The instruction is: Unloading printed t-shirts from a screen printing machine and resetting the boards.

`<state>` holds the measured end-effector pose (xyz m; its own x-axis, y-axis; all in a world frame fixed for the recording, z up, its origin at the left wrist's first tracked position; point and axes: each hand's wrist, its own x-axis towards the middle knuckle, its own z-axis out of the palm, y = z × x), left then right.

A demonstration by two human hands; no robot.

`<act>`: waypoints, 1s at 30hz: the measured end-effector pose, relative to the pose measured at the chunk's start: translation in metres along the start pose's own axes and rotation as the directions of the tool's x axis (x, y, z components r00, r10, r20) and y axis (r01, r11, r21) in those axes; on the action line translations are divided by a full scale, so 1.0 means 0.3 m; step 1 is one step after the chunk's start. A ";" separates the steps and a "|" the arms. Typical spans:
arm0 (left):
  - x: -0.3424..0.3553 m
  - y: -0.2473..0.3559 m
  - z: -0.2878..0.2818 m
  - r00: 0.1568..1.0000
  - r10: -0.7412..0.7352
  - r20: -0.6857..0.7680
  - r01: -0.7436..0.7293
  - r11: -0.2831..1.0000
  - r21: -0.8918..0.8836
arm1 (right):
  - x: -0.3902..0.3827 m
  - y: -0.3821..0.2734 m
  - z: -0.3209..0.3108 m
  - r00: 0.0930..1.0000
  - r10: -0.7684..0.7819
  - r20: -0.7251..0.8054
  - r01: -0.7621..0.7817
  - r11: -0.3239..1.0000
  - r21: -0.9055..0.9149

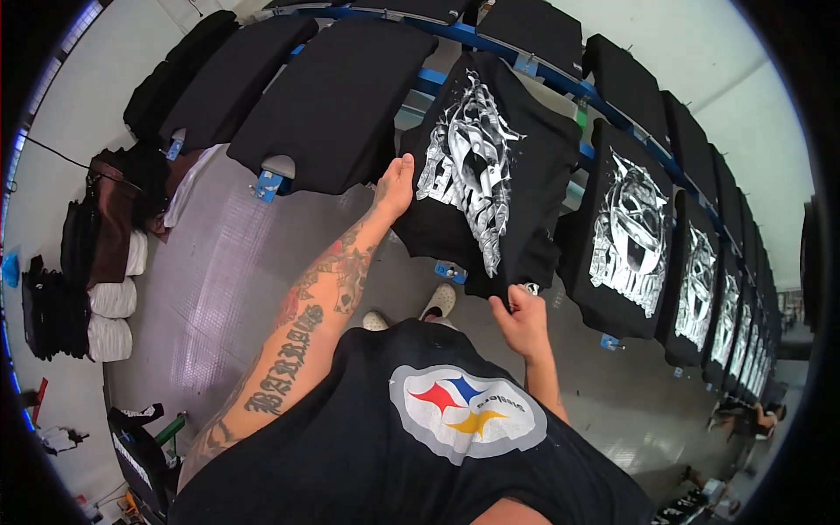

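A black T-shirt (538,166) with a white and grey graphic lies skewed over a pallet in front of me, its lower part bunched and pulled toward me. My right hand (522,322) is closed around the shirt's near edge, thumb on top. At the shirt's left edge, my left hand (396,185) has its fingers pressed together on the fabric; their tips are partly hidden. A blue bracket (451,270) shows beneath the near edge of the shirt.
To the left, pallets carry plain black shirts (328,101). On the right, a curved row holds printed black shirts (628,236). Blue rails (429,80) run behind. Stacks of dark garments (54,302) and white bundles (110,338) stand at far left. The grey floor (210,236) lies below.
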<state>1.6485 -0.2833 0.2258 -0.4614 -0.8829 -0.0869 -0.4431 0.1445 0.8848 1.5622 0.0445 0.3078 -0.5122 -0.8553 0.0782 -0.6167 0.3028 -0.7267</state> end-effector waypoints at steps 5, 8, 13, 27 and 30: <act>-0.438 0.086 -0.093 0.891 0.160 0.425 -0.134 0.987 -0.091 | 0.039 0.074 -0.139 0.965 0.250 0.080 -0.258 0.960 0.110; -0.659 0.054 -0.266 0.831 -0.041 0.554 0.151 0.976 -0.155 | 0.156 0.143 -0.195 0.926 0.273 0.260 -0.250 0.961 -0.121; -0.855 0.081 -0.413 0.808 -0.276 0.520 0.429 0.881 -0.198 | 0.669 0.224 -0.105 0.993 -0.103 0.066 0.103 0.995 -0.005; -1.326 0.289 -0.393 0.783 -0.609 0.124 0.470 0.450 -0.759 | 1.215 -0.200 0.618 0.758 0.004 0.652 0.475 0.681 -0.557; -1.407 0.226 -0.362 0.806 -0.591 0.024 0.420 0.543 -0.727 | 1.197 -0.184 0.683 0.599 0.189 0.778 0.562 0.593 -0.577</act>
<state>1.8968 0.0507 0.3721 -0.1289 -0.7866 -0.6039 0.1244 -0.6170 0.7771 1.5349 -0.3654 0.2362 0.0416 -0.7820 -0.6219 -0.9983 -0.0581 0.0064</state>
